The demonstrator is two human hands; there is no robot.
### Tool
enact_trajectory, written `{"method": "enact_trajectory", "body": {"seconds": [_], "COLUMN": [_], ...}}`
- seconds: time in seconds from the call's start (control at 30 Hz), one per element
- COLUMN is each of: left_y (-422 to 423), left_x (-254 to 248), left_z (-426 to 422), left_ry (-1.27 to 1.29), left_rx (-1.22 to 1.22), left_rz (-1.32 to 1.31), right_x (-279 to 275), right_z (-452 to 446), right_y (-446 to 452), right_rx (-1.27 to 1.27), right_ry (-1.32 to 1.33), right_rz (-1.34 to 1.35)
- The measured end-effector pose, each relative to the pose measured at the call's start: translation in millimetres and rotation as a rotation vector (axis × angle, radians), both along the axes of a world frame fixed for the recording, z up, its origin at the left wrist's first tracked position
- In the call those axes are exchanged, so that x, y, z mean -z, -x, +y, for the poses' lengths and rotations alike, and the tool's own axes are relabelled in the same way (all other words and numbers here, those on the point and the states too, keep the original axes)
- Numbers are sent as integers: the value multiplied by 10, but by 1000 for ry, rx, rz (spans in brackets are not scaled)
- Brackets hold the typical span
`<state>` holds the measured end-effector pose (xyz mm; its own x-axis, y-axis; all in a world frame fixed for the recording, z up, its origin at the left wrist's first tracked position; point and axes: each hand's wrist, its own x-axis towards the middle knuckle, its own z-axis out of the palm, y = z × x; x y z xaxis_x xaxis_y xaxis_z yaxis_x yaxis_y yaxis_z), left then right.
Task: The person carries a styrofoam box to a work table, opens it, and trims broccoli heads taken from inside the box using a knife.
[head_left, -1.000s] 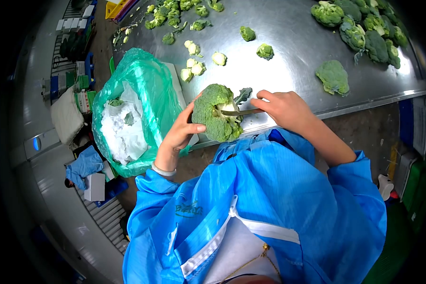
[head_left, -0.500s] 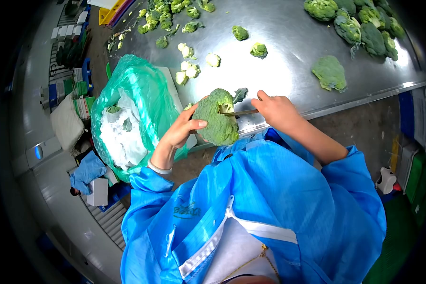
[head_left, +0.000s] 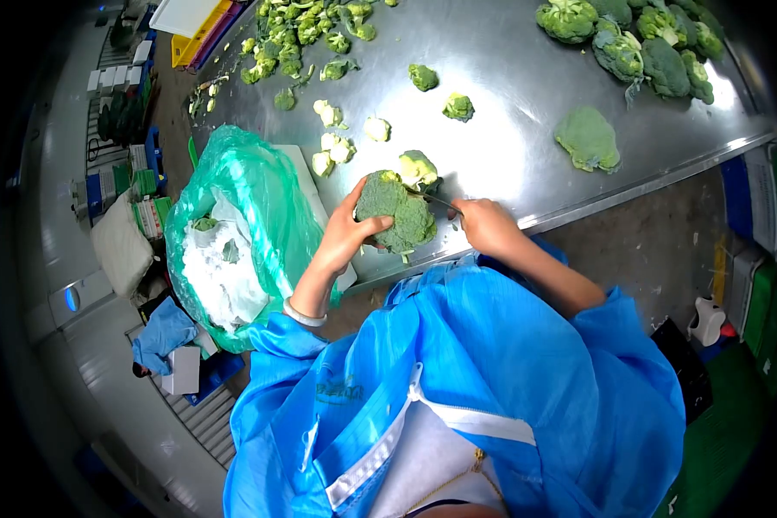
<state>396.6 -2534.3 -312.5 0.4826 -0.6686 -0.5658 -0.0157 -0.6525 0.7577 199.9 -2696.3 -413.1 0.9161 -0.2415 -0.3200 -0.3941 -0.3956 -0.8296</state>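
My left hand (head_left: 347,231) is wrapped around a broccoli head (head_left: 397,212) above the near edge of the metal table. In my right hand (head_left: 485,226) is a knife (head_left: 438,201), its handle hidden in the closed fingers. The thin blade reaches left to the upper side of the broccoli. A floret (head_left: 418,169) with a pale cut stem sits at the blade's tip, tilted away from the head; whether it is fully severed I cannot tell. Pale cut pieces (head_left: 340,148) and two green florets (head_left: 458,107) lie beyond my hands.
A green plastic bag (head_left: 272,229) lined with white stands left of my hands. Whole broccoli heads (head_left: 663,65) pile at the table's (head_left: 509,147) far right, with one head (head_left: 588,139) apart. Cut florets (head_left: 289,39) heap at the far left, near stacked crates (head_left: 200,39).
The blade has come out of the broccoli's cut, and a floret now leans outward at the top. My right hand has shifted slightly left and down. The camera view has moved a little.
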Motion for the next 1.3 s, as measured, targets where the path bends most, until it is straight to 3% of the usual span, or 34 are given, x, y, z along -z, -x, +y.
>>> {"method": "enact_trajectory", "body": {"seconds": [0.07, 0.1, 0.17, 0.2, 0.23, 0.3, 0.33, 0.4, 0.47, 0.53, 0.6, 0.67, 0.73, 0.8, 0.9, 0.93, 0.97, 1.03, 1.07, 1.13, 1.17, 1.2, 1.23, 1.27, 1.3], "left_y": [83, 94, 72, 57, 28, 22, 39, 158, 241, 183, 206, 229, 306, 394, 593, 634, 621, 525, 411, 158, 37, -108, -314, -499, -712], "left_x": [-161, -145, -11, -2, -9, -57, -70, -86, -138, -16, 27, 77, 16, 175, 267, 238, 157, -64, -38, -155, -234, -255, -259, -163, -214], "left_z": [-91, -95, -15, -20, -26, -72, -132, -245, -343, -360, -392, -484, -680, -786, -926, -909, -876, -788, -668, -341, -129, 100, 353, 592, 890], "left_ry": [-92, -110, -33, 6, 2, 27, 53, 124, 177, 257, 366, 341, 256, 339, 454, 478, 540, 572, 587, 548, 578, 559, 548, 661, 574], "left_rx": [-153, -172, 31, 132, 147, 224, 270, 259, 154, 112, -56, 16, 111, 161, 83, 74, 80, 113, 130, 44, -49, -141, -217, -454, -543], "left_rz": [277, 280, -112, -308, -405, -429, -439, -269, 19, 98, 316, 105, -91, 18, 287, 271, 244, 101, -3, -34, -76, -154, -353, -405, -478], "right_x": [10, 33, 70, 36, -35, 28, -11, -102, -32, 66, 354, 389, -206, -123, 78, 404, 288, 457, 180, 524, 198, 67, 9, -79, -186], "right_z": [80, 86, 47, 8, -27, -134, -117, -132, -278, -436, -419, -479, -559, -580, -689, -832, -983, -1529, -1805, -2962, -3234, -3624, -3951, -4119, -4126], "right_y": [30, 61, 85, 62, 53, 8, -47, -114, -80, -20, 26, 138, 159, 167, 234, 463, 526, 657, 617, 773, 624, 621, 601, 542, 400], "right_rx": [51, 39, 19, 163, 306, 439, 457, 424, 448, 503, 606, 648, 659, 606, 770, 749, 795, 827, 907, 833, 975, 953, 1043, 1136, 1196], "right_ry": [109, 2, -208, -315, -423, -352, -306, -359, -539, -595, 25, -47, -697, -942, -1233, -1350, -1506, -1545, -1359, -1320, -1197, -1286, -1208, -1121, -1012], "right_rz": [71, 64, 39, -26, -84, -318, -313, -316, -158, -7, -237, -337, -265, -191, -233, -274, -290, -429, -381, -533, -626, -671, -749, -827, -909]}}
